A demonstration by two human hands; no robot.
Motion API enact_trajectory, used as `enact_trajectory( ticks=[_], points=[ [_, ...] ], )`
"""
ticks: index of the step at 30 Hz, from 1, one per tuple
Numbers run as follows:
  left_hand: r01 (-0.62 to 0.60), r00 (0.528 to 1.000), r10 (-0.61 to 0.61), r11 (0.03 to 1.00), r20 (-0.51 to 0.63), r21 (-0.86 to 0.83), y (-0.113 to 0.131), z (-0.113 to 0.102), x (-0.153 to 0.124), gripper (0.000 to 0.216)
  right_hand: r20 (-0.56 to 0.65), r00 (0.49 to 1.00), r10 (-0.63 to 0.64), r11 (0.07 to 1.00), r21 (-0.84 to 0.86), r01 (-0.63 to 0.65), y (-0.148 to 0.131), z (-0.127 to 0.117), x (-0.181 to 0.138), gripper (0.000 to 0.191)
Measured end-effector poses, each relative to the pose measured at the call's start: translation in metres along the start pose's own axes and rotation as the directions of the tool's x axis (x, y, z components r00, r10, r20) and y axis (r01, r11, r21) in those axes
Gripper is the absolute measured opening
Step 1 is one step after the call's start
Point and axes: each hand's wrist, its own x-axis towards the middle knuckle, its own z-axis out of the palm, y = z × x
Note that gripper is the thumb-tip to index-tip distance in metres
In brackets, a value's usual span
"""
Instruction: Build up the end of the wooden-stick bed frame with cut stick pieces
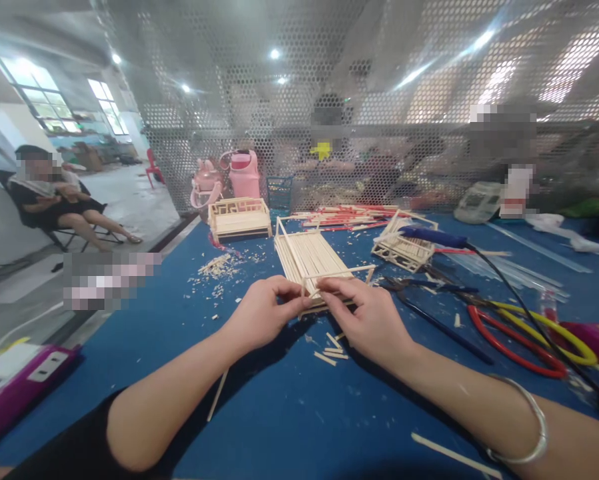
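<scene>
A miniature bed [313, 257] built of thin wooden sticks lies on the blue table, with a slatted top and upright posts joined by rails at its ends. At its near left corner, my left hand [264, 312] pinches the post between thumb and fingers. My right hand [372, 320] is closed beside it, thumb and index finger pinching a short stick piece at the bed's near end. The fingertips partly hide that piece. Just below the hands lie several short cut sticks [332, 353].
A miniature stick bench [239, 220] stands at the back left, by a pink bottle [244, 175]. On the right are a blue glue gun [432, 235] on another stick model, pliers with red handles [514, 347], and clear glue sticks [534, 247]. A perforated metal screen [219, 87] rises behind.
</scene>
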Motion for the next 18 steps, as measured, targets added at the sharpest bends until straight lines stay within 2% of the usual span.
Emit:
enact_trajectory(
  ticks=[5,7,9,11,12,14,18],
  points=[
    [-0.006,1.0,0.006,1.0,0.003,0.005,-0.002,0.0,-0.001,0.019,-0.043,0.973,-0.227,0.97,-0.097,0.222,-0.01,-0.018,0.004,0.021],
    [-0.008,1.0,0.007,1.0,0.007,0.004,-0.001,0.0,-0.001,0.018,0.044,0.968,-0.247,0.96,-0.129,0.25,-0.016,-0.029,0.006,0.02],
    [-0.008,1.0,0.008,1.0,0.013,0.008,0.001,0.0,-0.002,0.016,0.266,0.958,-0.111,0.965,-0.2,0.168,-0.02,-0.036,0.007,0.016],
    [-0.007,1.0,0.007,1.0,0.014,0.02,0.002,0.0,-0.002,0.015,0.477,0.874,0.094,0.943,-0.325,0.075,-0.021,-0.038,0.008,0.015],
    [-0.006,1.0,0.006,1.0,0.013,0.026,0.002,-0.001,-0.001,0.015,0.535,0.826,0.175,0.924,-0.379,0.05,-0.02,-0.037,0.008,0.015],
    [-0.006,1.0,0.006,0.999,0.01,0.038,0.002,-0.001,-0.001,0.015,0.588,0.765,0.262,0.901,-0.433,0.025,-0.018,-0.035,0.008,0.016],
    [-0.009,1.0,0.009,0.999,0.002,0.049,0.001,-0.001,0.0,0.015,0.619,0.73,0.29,0.898,-0.439,0.016,-0.018,-0.029,0.009,0.015]
  ],
)
